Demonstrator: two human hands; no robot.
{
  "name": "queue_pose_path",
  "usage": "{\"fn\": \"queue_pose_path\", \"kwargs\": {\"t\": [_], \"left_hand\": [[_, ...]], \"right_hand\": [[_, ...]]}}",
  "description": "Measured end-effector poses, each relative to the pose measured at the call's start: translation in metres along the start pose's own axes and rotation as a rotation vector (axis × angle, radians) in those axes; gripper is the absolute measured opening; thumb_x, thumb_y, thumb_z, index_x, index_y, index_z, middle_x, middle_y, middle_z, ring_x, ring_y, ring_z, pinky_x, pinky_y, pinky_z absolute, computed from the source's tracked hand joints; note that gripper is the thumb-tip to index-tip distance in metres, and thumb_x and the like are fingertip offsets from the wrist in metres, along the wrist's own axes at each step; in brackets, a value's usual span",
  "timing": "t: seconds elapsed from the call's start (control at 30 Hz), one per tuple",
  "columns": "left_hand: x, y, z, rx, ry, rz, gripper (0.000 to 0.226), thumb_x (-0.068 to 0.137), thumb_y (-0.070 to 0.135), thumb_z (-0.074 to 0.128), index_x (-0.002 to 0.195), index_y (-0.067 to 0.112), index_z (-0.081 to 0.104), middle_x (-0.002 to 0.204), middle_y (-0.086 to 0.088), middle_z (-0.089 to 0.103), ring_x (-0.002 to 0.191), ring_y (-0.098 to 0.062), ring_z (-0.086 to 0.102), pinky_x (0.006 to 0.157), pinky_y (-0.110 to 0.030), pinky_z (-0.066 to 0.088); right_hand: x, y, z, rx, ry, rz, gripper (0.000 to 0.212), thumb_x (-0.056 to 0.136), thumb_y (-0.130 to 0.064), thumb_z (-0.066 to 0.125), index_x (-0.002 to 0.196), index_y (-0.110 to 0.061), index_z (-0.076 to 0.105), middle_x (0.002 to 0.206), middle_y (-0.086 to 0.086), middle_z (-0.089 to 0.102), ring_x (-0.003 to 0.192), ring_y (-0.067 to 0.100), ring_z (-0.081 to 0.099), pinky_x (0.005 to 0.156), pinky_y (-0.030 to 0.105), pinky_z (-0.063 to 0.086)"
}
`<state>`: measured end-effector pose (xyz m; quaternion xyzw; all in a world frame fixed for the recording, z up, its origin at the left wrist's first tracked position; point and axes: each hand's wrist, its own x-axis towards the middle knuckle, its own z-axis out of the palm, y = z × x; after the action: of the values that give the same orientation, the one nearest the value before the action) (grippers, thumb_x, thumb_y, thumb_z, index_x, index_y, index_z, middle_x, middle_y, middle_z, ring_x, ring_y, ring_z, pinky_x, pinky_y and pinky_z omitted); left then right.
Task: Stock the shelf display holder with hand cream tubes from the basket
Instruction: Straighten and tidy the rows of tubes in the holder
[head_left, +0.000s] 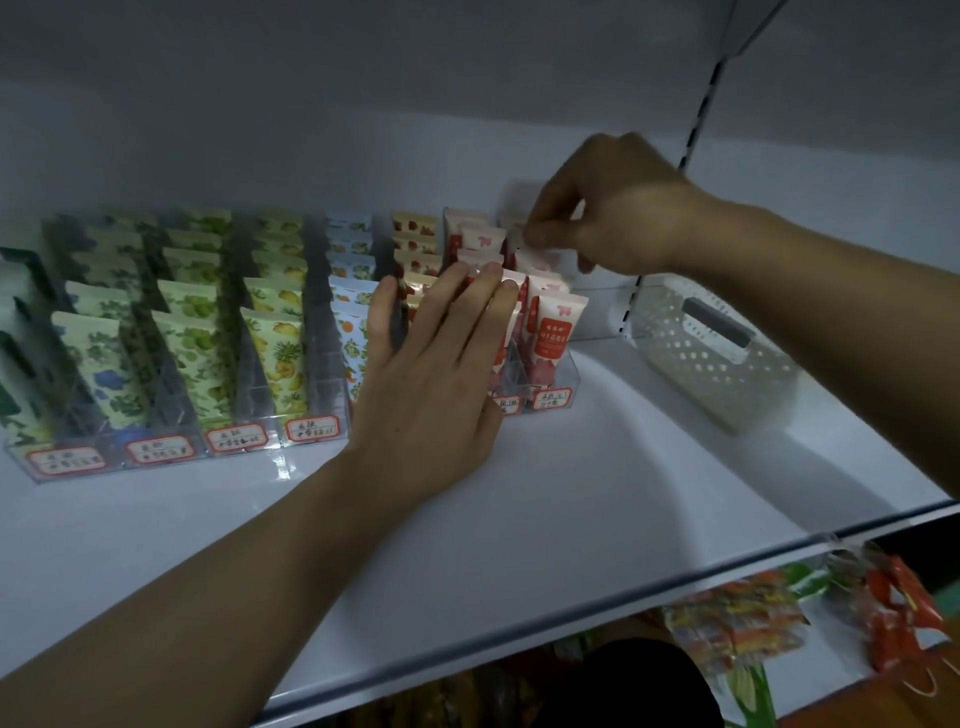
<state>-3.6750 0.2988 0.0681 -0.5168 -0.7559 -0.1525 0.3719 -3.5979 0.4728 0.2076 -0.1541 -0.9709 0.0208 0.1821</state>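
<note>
Left hand (441, 374), fingers straight, is pressed against red tubes (553, 332) in the clear holder (550, 397); right hand (608, 218) pinches a rear tube (519, 244). White basket (711, 353) is seen at the shelf's (571, 519) right edge.

you see red-bordered price labels (236, 437) with handwritten characters on the clear display holder (156, 457), too blurred to read; the red-and-white tube (555, 332) carries printed characters, likewise illegible.
</note>
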Motion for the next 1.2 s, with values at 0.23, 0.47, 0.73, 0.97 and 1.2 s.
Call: {"fn": "queue_pose_path", "kwargs": {"t": [0.23, 0.47, 0.73, 0.97, 1.2], "left_hand": [[0.000, -0.001, -0.002, 0.003, -0.009, -0.003, 0.074, 0.081, 0.028, 0.054, 0.152, 0.012, 0.039, 0.158, -0.005, 0.039, 0.150, -0.027, 0.031, 0.121, -0.057, 0.005], [0.001, 0.000, -0.003, 0.006, -0.023, -0.003, 0.074, 0.081, 0.028, 0.055, 0.151, 0.012, 0.039, 0.158, -0.005, 0.039, 0.150, -0.027, 0.031, 0.120, -0.057, 0.007], [-0.001, -0.001, -0.003, -0.014, -0.019, -0.004, 0.075, 0.080, 0.028, 0.056, 0.152, 0.013, 0.038, 0.158, -0.004, 0.038, 0.150, -0.026, 0.029, 0.121, -0.055, 0.005], [0.001, -0.001, -0.002, -0.031, -0.025, -0.010, 0.076, 0.080, 0.029, 0.054, 0.152, 0.014, 0.038, 0.158, -0.004, 0.039, 0.150, -0.026, 0.030, 0.121, -0.055, 0.007], [0.001, -0.001, -0.001, -0.069, 0.003, -0.013, 0.075, 0.079, 0.027, 0.057, 0.151, 0.014, 0.041, 0.156, -0.004, 0.041, 0.149, -0.026, 0.032, 0.121, -0.055, 0.010]], "right_hand": [[0.010, 0.008, 0.016, -0.007, -0.036, 0.067, 0.022, 0.083, -0.021, 0.081, 0.105, -0.014, 0.079, 0.106, 0.002, 0.076, 0.086, 0.009, 0.063, 0.077, 0.019, 0.043], [0.013, -0.002, 0.012, -0.073, -0.084, 0.043, 0.020, 0.086, -0.023, 0.079, 0.104, -0.015, 0.078, 0.103, 0.003, 0.076, 0.093, 0.017, 0.068, 0.087, 0.029, 0.054], [0.023, 0.001, 0.014, -0.043, 0.035, 0.086, 0.019, 0.091, -0.028, 0.072, 0.105, -0.016, 0.078, 0.106, 0.002, 0.075, 0.095, 0.018, 0.068, 0.092, 0.030, 0.051], [0.023, 0.009, 0.014, -0.040, -0.023, 0.090, 0.023, 0.091, -0.023, 0.073, 0.110, -0.010, 0.075, 0.112, 0.006, 0.074, 0.099, 0.018, 0.067, 0.087, 0.023, 0.046], [0.033, 0.018, 0.017, 0.071, 0.151, 0.026, 0.018, 0.093, -0.026, 0.070, 0.107, -0.015, 0.077, 0.111, 0.001, 0.075, 0.096, 0.011, 0.068, 0.091, 0.020, 0.047]]}}
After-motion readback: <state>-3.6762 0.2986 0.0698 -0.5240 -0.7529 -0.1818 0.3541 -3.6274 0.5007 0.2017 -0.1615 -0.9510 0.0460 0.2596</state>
